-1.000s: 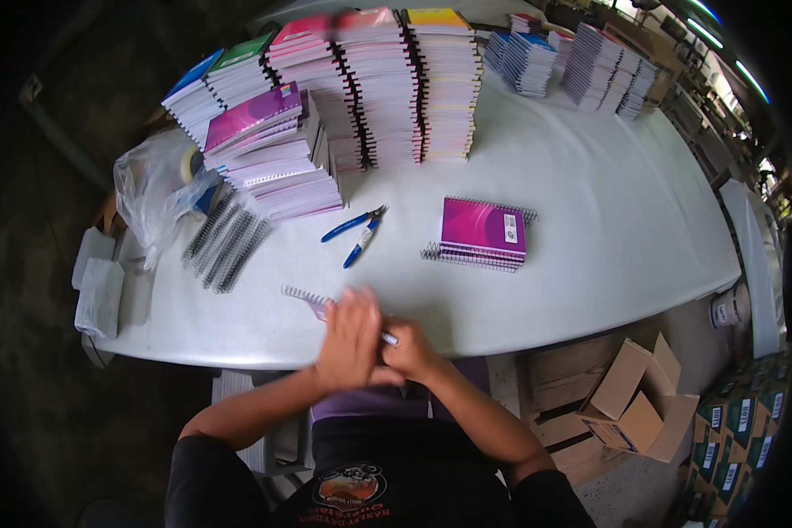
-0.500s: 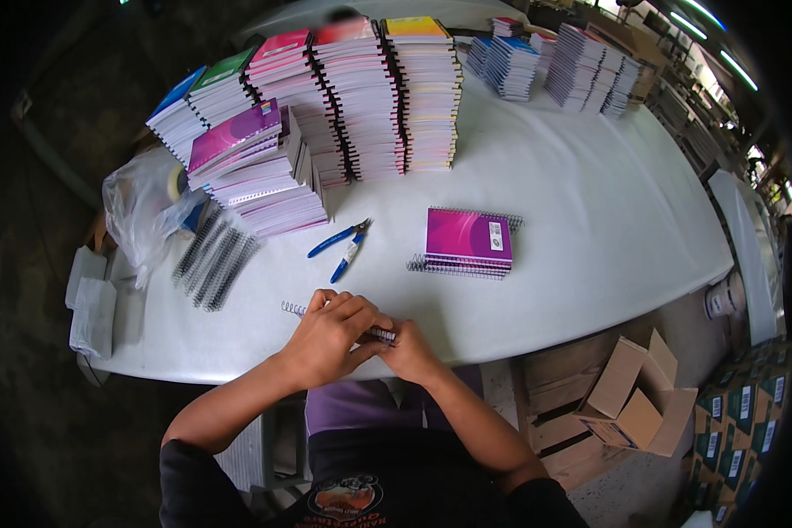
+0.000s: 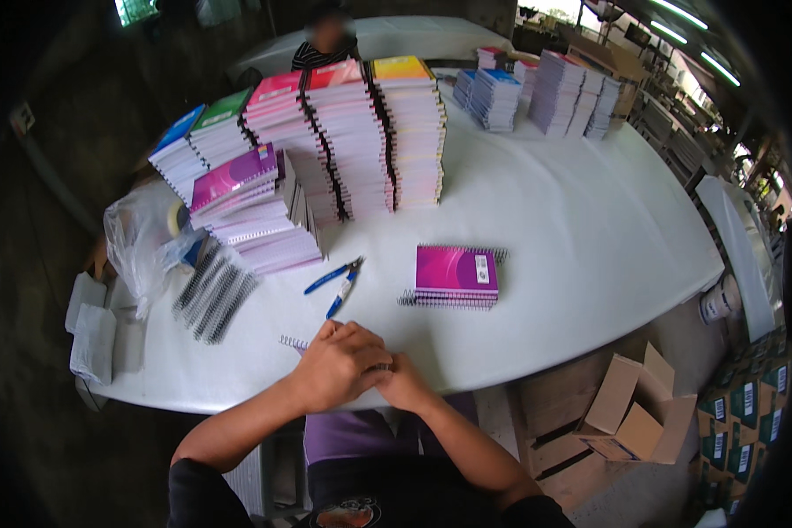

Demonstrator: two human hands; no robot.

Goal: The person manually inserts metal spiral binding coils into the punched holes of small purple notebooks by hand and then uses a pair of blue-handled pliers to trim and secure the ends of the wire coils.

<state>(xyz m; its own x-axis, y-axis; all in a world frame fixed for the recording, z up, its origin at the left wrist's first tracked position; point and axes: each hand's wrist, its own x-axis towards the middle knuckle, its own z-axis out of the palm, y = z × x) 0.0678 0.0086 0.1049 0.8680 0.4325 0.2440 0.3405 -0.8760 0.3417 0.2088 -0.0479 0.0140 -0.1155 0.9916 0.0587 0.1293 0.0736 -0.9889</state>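
Observation:
At the table's near edge, my left hand (image 3: pixel 339 365) is closed over a small spiral notebook, mostly hidden by my fingers. Its loose wire coil (image 3: pixel 292 341) pokes out past the left hand. Pressed up against it, my right hand (image 3: pixel 403 384) curls round the notebook's other end. Just beyond them lie blue-handled cutting pliers (image 3: pixel 334 286), their handles spread. A small pile of purple notebooks (image 3: pixel 453 275) rests to the right, with coil ends jutting out at both sides.
Several spare wire coils (image 3: pixel 213 295) lie at the left beside a clear plastic bag (image 3: pixel 141 242). Tall notebook stacks (image 3: pixel 352 141) rise at the back left, more stacks (image 3: pixel 563 92) at the far right. An open carton (image 3: pixel 634 414) sits below the table's right edge. A person (image 3: pixel 326 40) is beyond the stacks.
The view has tilted up, so the table sits lower and a person in a striped top shows behind the stacks. My hands have closed further over the notebook, hiding more of it.

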